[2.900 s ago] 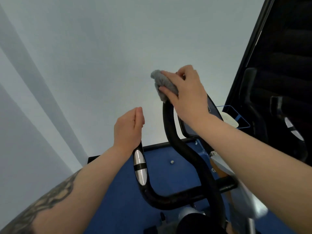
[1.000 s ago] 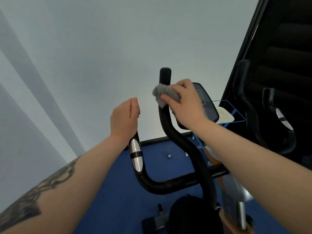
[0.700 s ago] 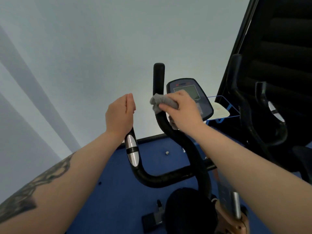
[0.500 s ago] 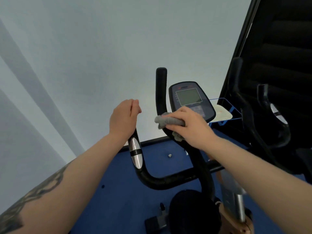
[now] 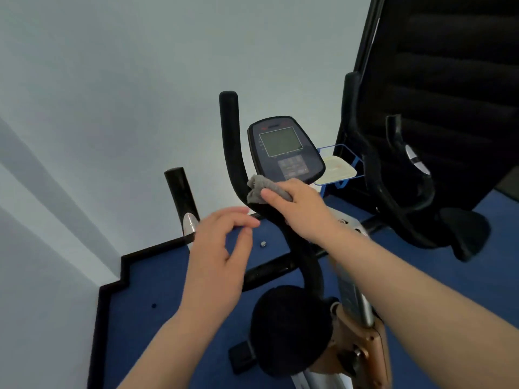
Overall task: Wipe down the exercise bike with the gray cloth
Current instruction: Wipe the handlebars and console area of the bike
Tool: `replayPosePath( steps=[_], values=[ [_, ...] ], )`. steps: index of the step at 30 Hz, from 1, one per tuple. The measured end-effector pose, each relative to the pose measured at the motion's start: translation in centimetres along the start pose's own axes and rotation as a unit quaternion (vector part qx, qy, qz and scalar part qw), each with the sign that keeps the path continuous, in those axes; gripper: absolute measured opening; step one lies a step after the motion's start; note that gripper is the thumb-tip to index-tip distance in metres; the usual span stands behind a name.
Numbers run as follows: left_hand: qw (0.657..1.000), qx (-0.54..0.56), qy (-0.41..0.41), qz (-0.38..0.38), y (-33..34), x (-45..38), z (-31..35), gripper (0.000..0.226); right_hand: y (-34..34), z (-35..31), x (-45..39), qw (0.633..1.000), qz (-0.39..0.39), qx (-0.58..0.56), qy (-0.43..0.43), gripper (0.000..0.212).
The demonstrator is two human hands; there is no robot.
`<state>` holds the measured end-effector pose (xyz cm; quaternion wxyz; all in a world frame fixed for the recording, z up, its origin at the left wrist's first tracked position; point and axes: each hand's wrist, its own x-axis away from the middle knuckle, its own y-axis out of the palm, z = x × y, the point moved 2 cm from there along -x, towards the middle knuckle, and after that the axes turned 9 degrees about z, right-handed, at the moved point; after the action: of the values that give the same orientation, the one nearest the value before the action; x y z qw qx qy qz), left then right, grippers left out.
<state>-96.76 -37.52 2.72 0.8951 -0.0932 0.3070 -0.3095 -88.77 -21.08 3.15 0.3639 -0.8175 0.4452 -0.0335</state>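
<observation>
Gripping the gray cloth, the right hand presses it against the exercise bike handlebar bend, at six o'clock of the console; left hand hovers loose-fingered, holding nothing.

Blue floor mat with black border, pale wall behind the mat, blue wire tray at the mat's far right, second black machine right of it.

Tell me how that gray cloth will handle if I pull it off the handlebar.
The gray cloth is bunched in folds under the right hand, so it is likely soft and floppy. It molds around the handlebar, so it should drape rather than hold shape. It looks light and unlikely to roll.
</observation>
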Motion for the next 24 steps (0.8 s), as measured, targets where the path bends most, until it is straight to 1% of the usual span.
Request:
replayPosePath(
  steps=[2,4,6,7,10,11,12,14,16,18,20,22,24],
  values=[
    [0.999,0.018,-0.018,-0.037,1.1,1.8,0.5,0.024,-0.2,0.6,1.1,0.998,0.021,0.051,-0.003,0.029],
    [0.997,0.008,-0.028,-0.07,1.9,2.9,0.4,0.028,-1.2,1.0,1.7,0.996,0.028,0.087,-0.005,0.026],
    [0.996,-0.008,-0.044,-0.08,2.4,3.4,0.1,0.029,-1.6,0.8,1.8,0.998,0.035,0.058,0.013,0.031],
    [0.995,-0.013,-0.052,-0.081,2.6,3.6,-0.1,0.028,-1.4,0.7,2.0,0.998,0.053,0.036,0.025,0.034],
    [0.995,-0.028,-0.057,-0.08,3.1,4.2,-0.2,0.024,0.0,0.7,4.4,0.99,0.131,0.044,0.018,0.022],
    [0.995,-0.033,-0.058,-0.079,3.1,4.3,-0.2,0.024,0.1,1.0,5.6,0.989,0.142,0.042,0.013,0.022],
    [0.995,-0.037,-0.062,-0.076,3.0,4.4,-0.3,0.023,0.0,1.5,6.8,0.99,0.141,0.03,0.012,0.022],
    [0.994,-0.043,-0.07,-0.073,2.9,4.5,-0.5,0.022,-0.7,2.5,8.7,0.994,0.109,0.011,0.01,0.019],
    [0.993,-0.049,-0.073,-0.078,2.9,4.6,-0.4,0.021,-1.3,2.9,8.8,0.996,0.088,-0.008,0.015,0.016],
    [0.991,-0.069,-0.068,-0.089,3.1,4.6,-0.2,0.017,-1.6,2.6,7.8,0.993,0.106,-0.043,0.036,0.013],
    [0.989,-0.099,-0.055,-0.098,3.2,4.7,0.1,0.013,-1.3,2.4,8.0,0.99,0.124,-0.056,0.033,0.013],
    [0.987,-0.12,-0.046,-0.101,3.0,4.8,0.2,0.01,-1.0,3.0,10.3,0.989,0.141,-0.049,0.013,0.012],
    [0.984,-0.138,-0.04,-0.102,2.9,5.1,0.4,0.008,-1.3,3.6,13.0,0.989,0.135,-0.062,-0.005,0.01]
  ],
)
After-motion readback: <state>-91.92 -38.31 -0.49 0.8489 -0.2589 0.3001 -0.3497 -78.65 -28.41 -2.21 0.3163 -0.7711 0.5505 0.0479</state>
